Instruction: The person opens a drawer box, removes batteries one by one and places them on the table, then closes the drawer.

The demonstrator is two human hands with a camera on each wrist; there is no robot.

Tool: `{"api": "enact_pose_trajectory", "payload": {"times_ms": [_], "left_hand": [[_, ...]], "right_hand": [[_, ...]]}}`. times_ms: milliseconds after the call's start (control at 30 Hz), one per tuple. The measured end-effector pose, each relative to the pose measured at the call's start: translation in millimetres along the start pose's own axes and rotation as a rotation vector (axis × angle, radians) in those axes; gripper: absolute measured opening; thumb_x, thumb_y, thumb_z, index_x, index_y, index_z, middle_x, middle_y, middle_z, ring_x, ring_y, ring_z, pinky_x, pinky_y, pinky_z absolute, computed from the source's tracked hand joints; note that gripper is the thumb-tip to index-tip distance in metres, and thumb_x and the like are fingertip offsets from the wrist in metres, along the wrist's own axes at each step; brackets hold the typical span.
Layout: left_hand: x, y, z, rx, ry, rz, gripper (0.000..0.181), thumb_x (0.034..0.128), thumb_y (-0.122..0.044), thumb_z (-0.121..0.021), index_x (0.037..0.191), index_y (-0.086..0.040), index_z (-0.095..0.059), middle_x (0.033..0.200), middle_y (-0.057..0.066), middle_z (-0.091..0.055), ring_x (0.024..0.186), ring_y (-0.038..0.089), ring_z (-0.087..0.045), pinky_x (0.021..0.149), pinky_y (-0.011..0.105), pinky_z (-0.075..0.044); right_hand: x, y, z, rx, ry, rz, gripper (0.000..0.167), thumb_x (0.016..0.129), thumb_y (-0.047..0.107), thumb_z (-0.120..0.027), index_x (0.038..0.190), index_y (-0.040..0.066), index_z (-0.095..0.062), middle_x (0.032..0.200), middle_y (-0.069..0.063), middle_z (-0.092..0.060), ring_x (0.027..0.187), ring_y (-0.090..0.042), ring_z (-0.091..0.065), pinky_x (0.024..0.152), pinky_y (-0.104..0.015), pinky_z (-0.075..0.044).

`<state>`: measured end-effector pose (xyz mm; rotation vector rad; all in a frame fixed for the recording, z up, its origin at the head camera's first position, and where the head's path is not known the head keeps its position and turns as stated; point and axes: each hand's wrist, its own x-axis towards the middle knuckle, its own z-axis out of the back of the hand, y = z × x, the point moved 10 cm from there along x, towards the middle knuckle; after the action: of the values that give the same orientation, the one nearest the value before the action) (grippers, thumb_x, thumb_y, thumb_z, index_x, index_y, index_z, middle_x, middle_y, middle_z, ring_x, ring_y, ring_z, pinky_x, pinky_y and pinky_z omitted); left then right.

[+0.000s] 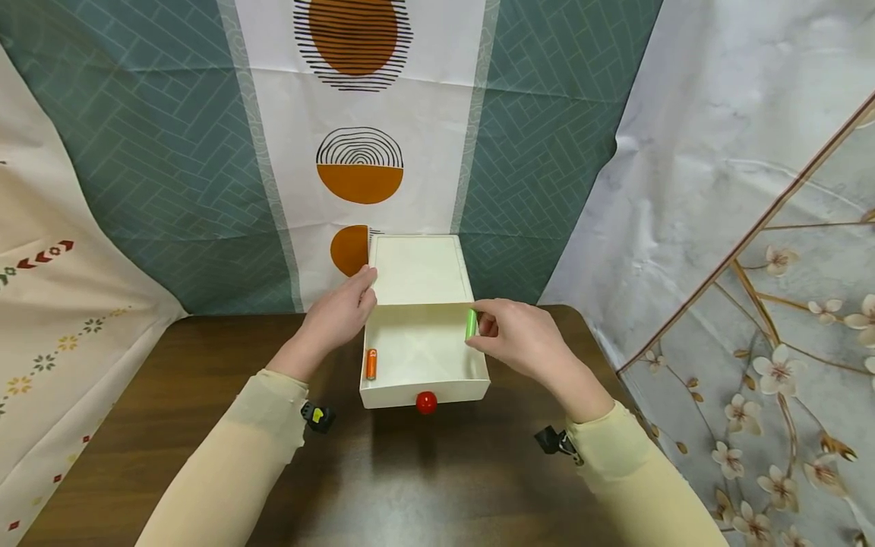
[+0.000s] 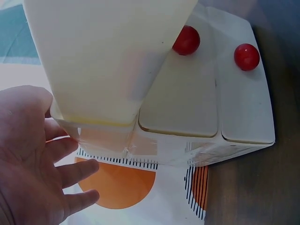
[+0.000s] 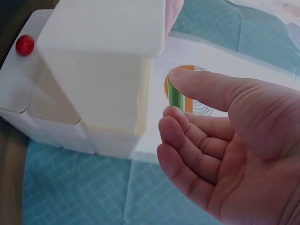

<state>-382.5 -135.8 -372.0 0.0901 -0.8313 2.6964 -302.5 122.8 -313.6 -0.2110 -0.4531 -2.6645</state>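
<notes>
Sleeves (image 1: 232,448) are flanking a white box (image 1: 420,267). My right hand (image 1: 517,334) is pinching a green cylinder (image 1: 472,324); my left hand (image 1: 339,311)—fingers (image 2: 79,172) loose—is seemingly steadying the box.

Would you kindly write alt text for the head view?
A right hand pinches a green cylinder near the right wall of an open white drawer with a red knob, while the left hand touches the cabinet. An orange cylinder lies inside the drawer, at left.
</notes>
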Motion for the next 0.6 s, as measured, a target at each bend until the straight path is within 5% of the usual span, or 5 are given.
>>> {"api": "enact_pose_trajectory", "payload": {"times_ms": [300,600], "left_hand": [[0.5,1.3,0.2,0.002,0.007,0.008,0.062,0.1169,-0.031,-0.030,0.175,-0.009,-0.031,0.182,0.010,-0.022,0.165,0.034,-0.029,0.129,0.058,-0.032],[-0.1,-0.7,1.5,0.005,-0.001,0.007,0.063,0.1167,-0.032,-0.030,0.174,-0.008,-0.032,0.182,0.010,-0.024,0.164,0.034,-0.032,0.128,0.056,-0.034]], "right_hand": [[-3.7,-36.0,-0.4,-0.055,-0.029,-0.058,0.040,0.095,0.029,-0.087,0.129,0.013,-0.076,0.090,0.011,-0.073,0.071,-0.010,-0.063,0.065,-0.038,-0.053],[-5.4,-81.0,-23.2,-0.066,0.007,-0.131,0.045,0.095,0.025,-0.083,0.135,0.006,-0.074,0.091,0.008,-0.076,0.077,-0.013,-0.068,0.071,-0.043,-0.058]]}}
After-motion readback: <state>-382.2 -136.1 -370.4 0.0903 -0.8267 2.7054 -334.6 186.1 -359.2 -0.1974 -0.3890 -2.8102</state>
